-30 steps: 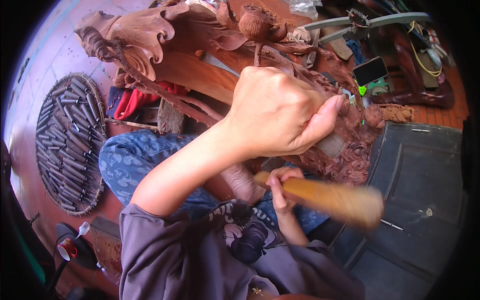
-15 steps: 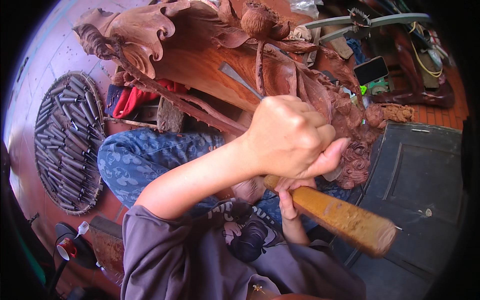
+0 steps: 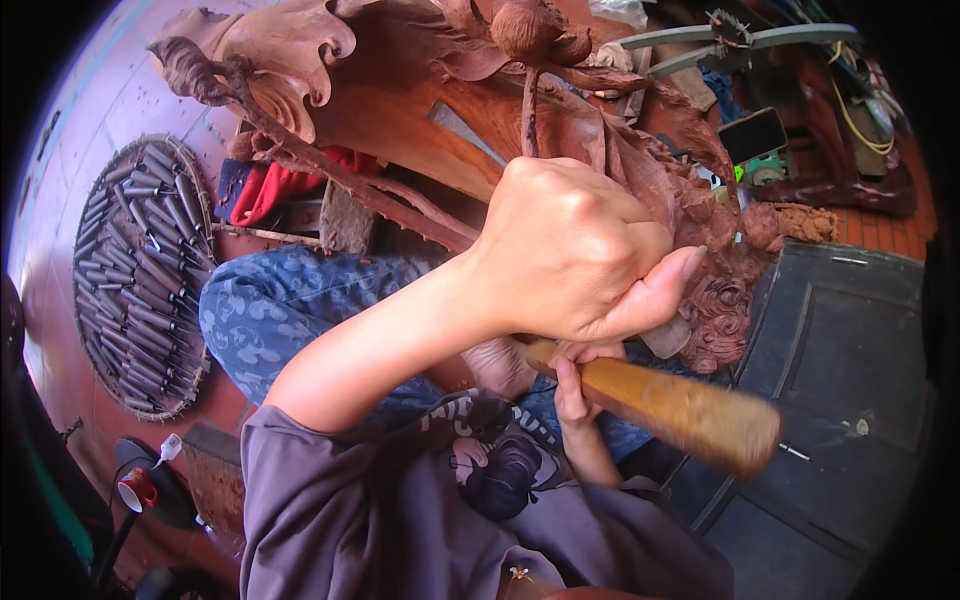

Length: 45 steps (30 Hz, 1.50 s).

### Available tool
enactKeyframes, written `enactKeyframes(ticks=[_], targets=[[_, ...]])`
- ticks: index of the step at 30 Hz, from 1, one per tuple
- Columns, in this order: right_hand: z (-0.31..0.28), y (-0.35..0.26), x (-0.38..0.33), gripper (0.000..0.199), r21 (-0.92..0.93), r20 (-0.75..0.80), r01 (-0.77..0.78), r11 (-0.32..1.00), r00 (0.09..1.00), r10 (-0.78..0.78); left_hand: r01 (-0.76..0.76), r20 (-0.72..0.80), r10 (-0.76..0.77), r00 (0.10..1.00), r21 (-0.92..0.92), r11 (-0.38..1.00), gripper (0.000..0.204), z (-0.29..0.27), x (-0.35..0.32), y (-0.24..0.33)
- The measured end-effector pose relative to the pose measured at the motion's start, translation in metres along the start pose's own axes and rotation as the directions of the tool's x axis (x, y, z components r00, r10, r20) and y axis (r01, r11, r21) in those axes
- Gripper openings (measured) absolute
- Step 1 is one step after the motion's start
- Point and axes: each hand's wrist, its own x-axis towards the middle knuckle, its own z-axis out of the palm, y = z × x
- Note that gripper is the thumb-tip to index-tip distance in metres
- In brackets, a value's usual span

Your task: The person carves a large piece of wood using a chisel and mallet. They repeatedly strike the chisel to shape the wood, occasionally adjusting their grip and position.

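My left hand is closed in a fist around a chisel, its handle hidden inside the fingers. The chisel's flat steel blade points up and left, over the smooth reddish face of a large wood carving. Below it, my right hand grips the narrow end of a wooden mallet. The mallet's thick yellowish end is smeared by motion and points to the lower right, apart from the chisel. Carved stems, a round pod and curled leaf edges stand out from the carving.
A round woven tray full of dark-handled tools lies on the tiled floor at left. A dark panelled board is at right. Behind it are a phone and grey calipers. A red cup stands lower left.
The mallet's thick end has swung up and slightly left in my right hand. My left hand keeps its hold on the chisel. The whole view has shifted a little.
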Motion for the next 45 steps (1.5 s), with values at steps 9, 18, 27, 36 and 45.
enactKeyframes(ticks=[9,18,27,36,45], targets=[[0.019,0.003,0.004,0.023,0.446,-0.151,0.019,0.895,0.987,0.054,0.019,0.029,-0.02,0.999,0.049,0.999,0.017,0.0,-0.001,-0.003],[0.024,0.009,0.002,0.028,0.282,-0.057,0.063,0.957,0.997,-0.049,0.002,0.062,-0.005,0.998,0.046,0.999,0.016,-0.011,-0.003,-0.004],[0.019,0.007,-0.006,0.029,0.1,-0.005,-0.022,0.995,1.0,0.022,-0.02,0.02,0.02,1.0,0.016,1.0,0.016,-0.02,-0.004,-0.009],[0.017,0.015,0.001,0.023,0.125,0.078,0.015,0.992,0.997,-0.025,0.007,0.072,-0.022,0.997,0.206,0.979,0.02,-0.037,0.0,-0.019],[0.013,0.009,-0.007,0.026,0.533,0.07,-0.079,0.843,0.996,0.049,-0.088,0.011,0.087,0.996,0.034,0.996,0.044,0.007,-0.005,0.016]])
